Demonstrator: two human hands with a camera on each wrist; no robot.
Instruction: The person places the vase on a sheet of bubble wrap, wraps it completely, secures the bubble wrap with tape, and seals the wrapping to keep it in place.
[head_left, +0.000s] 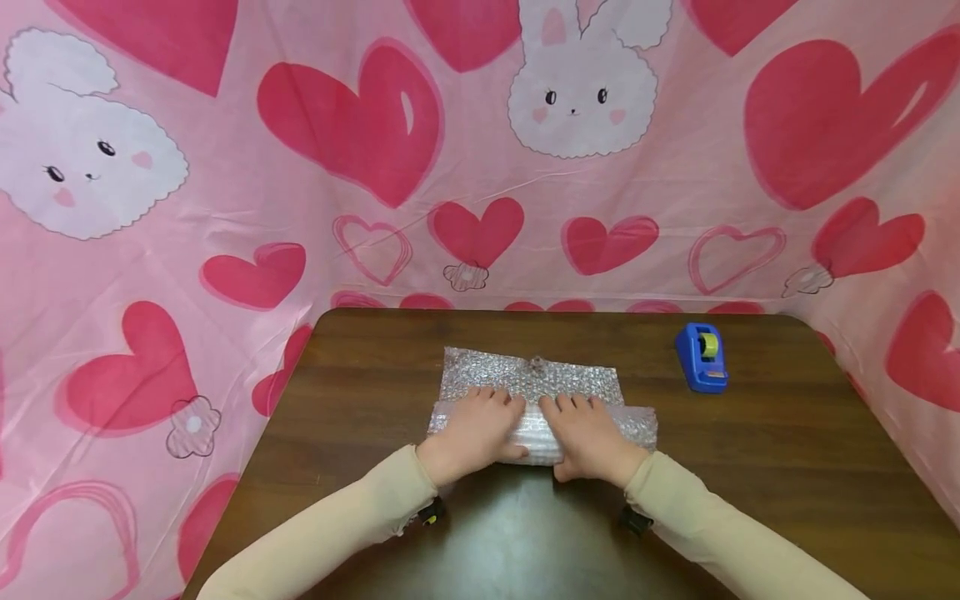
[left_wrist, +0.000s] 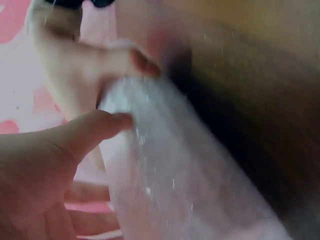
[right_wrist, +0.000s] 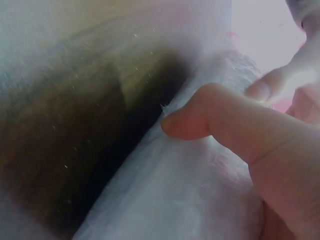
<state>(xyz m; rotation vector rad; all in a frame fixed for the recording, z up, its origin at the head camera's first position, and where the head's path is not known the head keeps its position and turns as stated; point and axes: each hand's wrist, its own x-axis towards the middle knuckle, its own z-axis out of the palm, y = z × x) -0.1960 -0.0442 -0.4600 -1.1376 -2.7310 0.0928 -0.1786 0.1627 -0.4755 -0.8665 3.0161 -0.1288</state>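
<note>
A sheet of clear bubble wrap (head_left: 577, 380) lies on the table, its near part rolled into a thick cylinder and its far part flat. My left hand (head_left: 474, 432) grips the roll left of its middle, with the fingers over the top and the thumb on the near side. On the right of the middle, my right hand (head_left: 588, 437) holds it the same way. Both wrist views show the thumbs against the pale bubble wrap (left_wrist: 165, 170). Whatever may be inside the roll is hidden. A small brownish clump (head_left: 537, 364) sits on the flat part; its kind is unclear.
A blue tape dispenser (head_left: 701, 358) with a yellow roll stands at the back right of the dark wooden table (head_left: 360, 375). Behind and beside the table hangs a pink cloth (head_left: 315, 192) printed with hearts and rabbits.
</note>
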